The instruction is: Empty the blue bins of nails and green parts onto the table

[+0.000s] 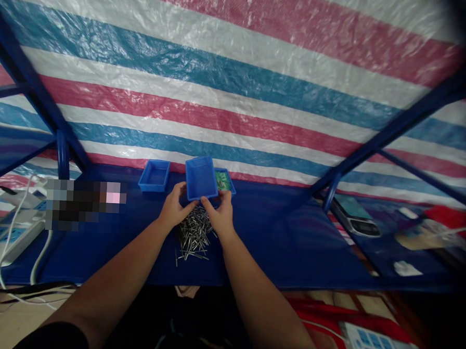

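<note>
Between my two hands a blue plastic tray (201, 178) is held up and tilted, its inside facing me, with nothing seen in it. My left hand (175, 208) grips its lower left corner, and my right hand (220, 211) grips the lower right corner. Just below the tray lies a loose pile of thin metal pins (194, 232) on the blue table. A second blue tray (154, 176) stands at the back, left of the held one. Partly hidden behind the held tray, a third blue tray (232, 186) contains green items (223, 181).
Power strips with white cables (9, 235) lie at the left table end, beside a blurred-out patch. Blue metal posts (331, 192) rise at both sides. Beyond the right post sits a scale (358, 217). A striped plastic sheet (222, 80) hangs behind the blue table (292, 240).
</note>
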Tool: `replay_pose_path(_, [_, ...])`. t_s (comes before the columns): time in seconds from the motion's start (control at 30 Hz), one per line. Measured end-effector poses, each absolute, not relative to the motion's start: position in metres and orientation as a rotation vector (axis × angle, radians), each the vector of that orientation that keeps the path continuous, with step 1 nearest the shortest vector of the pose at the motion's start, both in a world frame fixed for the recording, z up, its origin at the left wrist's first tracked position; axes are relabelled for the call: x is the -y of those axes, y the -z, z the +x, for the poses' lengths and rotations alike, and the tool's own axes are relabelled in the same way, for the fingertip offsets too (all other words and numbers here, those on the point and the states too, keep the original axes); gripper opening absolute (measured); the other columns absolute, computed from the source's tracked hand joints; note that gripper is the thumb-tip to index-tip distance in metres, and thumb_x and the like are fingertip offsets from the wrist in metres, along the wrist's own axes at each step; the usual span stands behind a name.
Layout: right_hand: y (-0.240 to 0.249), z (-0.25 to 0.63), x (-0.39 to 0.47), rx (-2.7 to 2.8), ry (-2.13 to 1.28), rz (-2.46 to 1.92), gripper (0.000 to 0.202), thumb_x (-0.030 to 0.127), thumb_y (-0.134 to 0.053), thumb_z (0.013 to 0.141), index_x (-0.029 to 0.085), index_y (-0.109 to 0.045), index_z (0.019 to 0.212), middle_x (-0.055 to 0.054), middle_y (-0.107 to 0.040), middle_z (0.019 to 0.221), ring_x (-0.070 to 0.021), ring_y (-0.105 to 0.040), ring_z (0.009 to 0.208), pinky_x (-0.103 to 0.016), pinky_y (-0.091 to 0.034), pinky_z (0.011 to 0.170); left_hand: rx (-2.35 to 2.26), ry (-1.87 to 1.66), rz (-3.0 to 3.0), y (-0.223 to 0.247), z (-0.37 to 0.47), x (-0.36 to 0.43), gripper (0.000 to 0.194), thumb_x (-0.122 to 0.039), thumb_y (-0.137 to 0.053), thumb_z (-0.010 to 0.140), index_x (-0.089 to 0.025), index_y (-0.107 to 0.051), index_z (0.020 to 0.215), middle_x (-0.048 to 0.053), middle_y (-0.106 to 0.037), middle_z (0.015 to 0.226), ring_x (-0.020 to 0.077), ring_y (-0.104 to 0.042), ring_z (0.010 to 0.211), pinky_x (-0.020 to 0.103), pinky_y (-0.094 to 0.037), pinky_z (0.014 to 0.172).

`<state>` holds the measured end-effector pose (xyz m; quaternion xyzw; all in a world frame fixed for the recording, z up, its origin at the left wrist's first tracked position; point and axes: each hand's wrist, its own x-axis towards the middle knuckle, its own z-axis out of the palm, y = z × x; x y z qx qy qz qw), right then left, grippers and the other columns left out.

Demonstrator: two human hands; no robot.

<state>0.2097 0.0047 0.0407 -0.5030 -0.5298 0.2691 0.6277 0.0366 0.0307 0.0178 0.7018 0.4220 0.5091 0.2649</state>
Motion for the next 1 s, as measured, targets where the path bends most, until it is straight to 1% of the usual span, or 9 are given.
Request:
replay_pose_path(0.13, [-0.046, 0.204, -0.023, 1.469, -0.393, -1.343, 0.043, 0.051, -0.081, 0.071, 0.022, -0.063, 0.097, -0.007, -0.063, 0.093, -0.0279, -0.056, 0.094, -0.048, -0.045, 0.093, -1.218, -1.416, 1.805, -0.013, 0.029, -0.037, 0.08, -0.045, -0.071, 0.084, -0.021, -0.028, 0.146, 0.015, -0.063, 0.129, 0.0256, -0.067, 0.112, 0.042, -0.054, 0.1])
replay_pose_path(0.2, [-0.047, 0.2, -0.028, 1.588, -0.275, -1.412, 0.039, 0.051, -0.08, 0.072, 0.022, -0.065, 0.093, -0.01, -0.061, 0.096, -0.0317, -0.055, 0.099, -0.053, -0.044, 0.096, -1.28, -1.422, 1.799, -0.014, 0.026, -0.039, 0.08, -0.045, -0.071, 0.084, -0.022, -0.028, 0.148, 0.013, -0.064, 0.125, 0.0246, -0.069, 0.106, 0.041, -0.056, 0.095])
replay_pose_path(0.33, [-0.048, 0.199, -0.031, 1.801, -0.135, -1.471, 0.029, 0.044, -0.076, 0.077, 0.021, -0.069, 0.093, -0.013, -0.058, 0.107, -0.0346, -0.052, 0.107, -0.054, -0.044, 0.098, -1.525, -1.338, 1.898, -0.015, 0.02, -0.04, 0.038, -0.046, -0.059, 0.092, -0.024, -0.055, 0.121, 0.007, -0.068, 0.11, 0.0241, -0.069, 0.094, 0.041, -0.057, 0.088])
replay_pose_path(0.4, [-0.049, 0.207, -0.031, 1.838, -0.091, -1.447, 0.024, 0.04, -0.073, 0.079, 0.022, -0.071, 0.096, -0.012, -0.056, 0.112, -0.0335, -0.051, 0.111, -0.053, -0.043, 0.1, -1.582, -1.288, 1.936, -0.014, 0.019, -0.042, 0.028, -0.047, -0.055, 0.094, -0.024, -0.058, 0.11, 0.006, -0.069, 0.099, 0.0242, -0.068, 0.089, 0.04, -0.056, 0.085])
replay_pose_path(0.47, [-0.048, 0.222, -0.033, 1.801, -0.051, -1.423, 0.021, 0.035, -0.07, 0.081, 0.024, -0.07, 0.099, -0.011, -0.056, 0.114, -0.0323, -0.05, 0.113, -0.051, -0.042, 0.101, -1.589, -1.259, 1.956, -0.013, 0.018, -0.044, 0.026, -0.045, -0.054, 0.095, -0.023, -0.058, 0.108, 0.006, -0.068, 0.097, 0.0245, -0.068, 0.089, 0.04, -0.056, 0.084])
replay_pose_path(0.57, [-0.042, 0.252, -0.035, 1.687, 0.006, -1.441, 0.022, 0.031, -0.068, 0.082, 0.022, -0.069, 0.102, -0.011, -0.055, 0.113, -0.0307, -0.051, 0.11, -0.05, -0.041, 0.1, -1.597, -1.223, 2.019, -0.012, 0.019, -0.047, 0.021, -0.039, -0.055, 0.094, -0.023, -0.059, 0.107, 0.007, -0.068, 0.1, 0.026, -0.066, 0.096, 0.041, -0.053, 0.089])
replay_pose_path(0.77, [-0.011, 0.29, -0.036, 1.524, -0.039, -1.443, 0.031, 0.037, -0.07, 0.081, 0.024, -0.068, 0.109, -0.01, -0.054, 0.111, -0.0299, -0.051, 0.111, -0.052, -0.038, 0.103, -1.793, -1.221, 2.175, -0.023, 0.025, -0.042, 0.017, -0.032, -0.063, 0.089, -0.025, -0.067, 0.103, 0.011, -0.06, 0.119, 0.0338, -0.052, 0.119, 0.052, -0.04, 0.107])
replay_pose_path(0.9, [-0.002, 0.292, -0.037, 1.517, -0.171, -1.418, 0.034, 0.04, -0.073, 0.079, 0.025, -0.069, 0.109, -0.011, -0.056, 0.117, -0.0306, -0.051, 0.118, -0.053, -0.038, 0.107, -1.94, -1.226, 2.161, -0.035, 0.026, -0.035, 0.026, -0.034, -0.068, 0.085, -0.028, -0.069, 0.111, 0.012, -0.054, 0.13, 0.0384, -0.044, 0.128, 0.059, -0.033, 0.11])
replay_pose_path(1.0, [-0.002, 0.29, -0.038, 1.552, -0.234, -1.386, 0.033, 0.038, -0.074, 0.079, 0.025, -0.068, 0.109, -0.011, -0.058, 0.117, -0.0302, -0.052, 0.12, -0.051, -0.039, 0.108, -1.988, -1.211, 2.139, -0.041, 0.021, -0.033, 0.041, -0.039, -0.071, 0.082, -0.03, -0.066, 0.122, 0.011, -0.047, 0.146, 0.0409, -0.033, 0.14, 0.067, -0.016, 0.118])
